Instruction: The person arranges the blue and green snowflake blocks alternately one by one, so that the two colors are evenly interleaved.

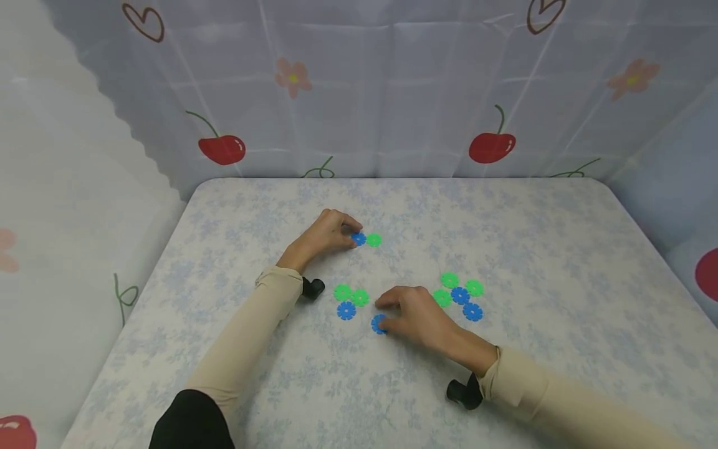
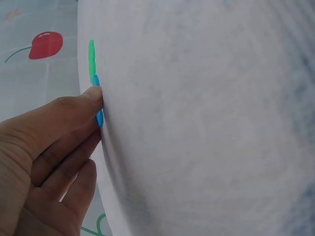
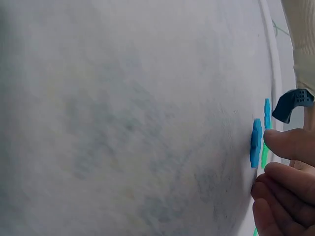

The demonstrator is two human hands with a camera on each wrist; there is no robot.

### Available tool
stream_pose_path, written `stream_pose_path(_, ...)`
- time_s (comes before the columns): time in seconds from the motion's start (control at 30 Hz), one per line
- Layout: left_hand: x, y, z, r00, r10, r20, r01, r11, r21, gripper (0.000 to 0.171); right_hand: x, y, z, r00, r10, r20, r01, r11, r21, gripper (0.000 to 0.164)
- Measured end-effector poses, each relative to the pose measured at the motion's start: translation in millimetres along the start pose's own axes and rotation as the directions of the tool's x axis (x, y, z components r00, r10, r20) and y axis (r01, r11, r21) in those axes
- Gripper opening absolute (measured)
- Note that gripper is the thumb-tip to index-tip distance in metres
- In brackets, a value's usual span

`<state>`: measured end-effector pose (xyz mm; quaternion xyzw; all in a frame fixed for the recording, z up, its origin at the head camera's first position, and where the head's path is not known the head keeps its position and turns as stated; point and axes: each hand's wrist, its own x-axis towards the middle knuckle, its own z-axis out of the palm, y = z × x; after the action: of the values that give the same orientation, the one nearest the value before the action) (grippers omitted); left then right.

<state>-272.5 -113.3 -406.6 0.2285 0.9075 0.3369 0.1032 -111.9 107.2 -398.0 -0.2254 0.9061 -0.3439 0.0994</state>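
The left hand (image 1: pixel 328 231) has its grip pinching a blue disc (image 1: pixel 359 239) between thumb and fingers, toward the back of the desk (image 1: pixel 241 224); that disc meets a green disc (image 1: pixel 373 240) at the edge, though whether they interlock cannot be told. The right hand (image 1: pixel 417 316) holds its thumb and fingers apart, the thumb over or against a loose disc (image 1: pixel 378 325), also blue; firm contact cannot be told.

For the left, a light pinch on the outer rim, with the pair level, should avoid knocking the edges apart. For the right, bringing a fingertip to the opposite rim would steady the loose disc better than the thumb alone, without brushing the nearby trio (image 1: pixel 346 310).
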Motion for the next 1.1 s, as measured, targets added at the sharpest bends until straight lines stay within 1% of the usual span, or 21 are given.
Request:
stream_pose_path(0.07,0.4,0.4,0.2,1.000,0.000,0.001,0.000,1.000,0.001,0.037,-5,-2,1,1.000,-0.008,0.007,0.008,1.000,-0.007,0.031)
stream_pose_path(0.27,0.0,-1.9,-0.7,1.000,-0.001,0.005,0.001,1.000,0.004,0.038,-10,-9,7,0.998,-0.058,0.032,0.062,0.990,-0.127,0.034)
stream_pose_path(0.47,0.2,-2.5,-1.7,1.000,0.011,0.024,-0.011,1.000,0.003,0.040,-12,-13,9,0.996,-0.086,0.020,0.088,0.974,-0.208,0.023)
stream_pose_path(0.6,0.1,-0.2,-2.9,0.999,0.013,0.032,-0.013,1.000,-0.012,0.043,-13,-14,10,0.994,-0.109,0.014,0.109,0.956,-0.271,0.018)
stream_pose_path(0.7,3.5,2.3,-1.6,0.999,0.039,0.031,-0.037,0.998,-0.054,0.043,-14,-13,10,0.992,-0.125,0.017,0.124,0.946,-0.298,0.018)
stream_pose_path(0.8,8.6,5.8,1.2,0.996,0.075,0.039,-0.069,0.989,-0.133,0.041,-14,-14,9,0.990,-0.138,0.036,0.142,0.943,-0.300,0.018)
stream_pose_path(0.87,12.1,8.7,3.4,0.994,0.087,0.059,-0.075,0.981,-0.180,0.040,-13,-14,9,0.988,-0.141,0.056,0.151,0.945,-0.291,0.020)
stream_pose_path(0.93,14.5,11.3,5.2,0.994,0.078,0.078,-0.060,0.976,-0.211,0.039,-12,-14,8,0.987,-0.142,0.080,0.159,0.946,-0.283,0.021)
stream_pose_path(1.0,16.5,13.2,6.5,0.994,0.064,0.093,-0.042,0.974,-0.225,0.039,-12,-15,7,0.985,-0.141,0.099,0.163,0.947,-0.276,0.022)
stream_pose_path(1.1,19.2,14.2,7.8,0.993,0.053,0.107,-0.027,0.971,-0.236,0.038,-12,-15,5,0.984,-0.144,0.106,0.167,0.948,-0.272,0.024)
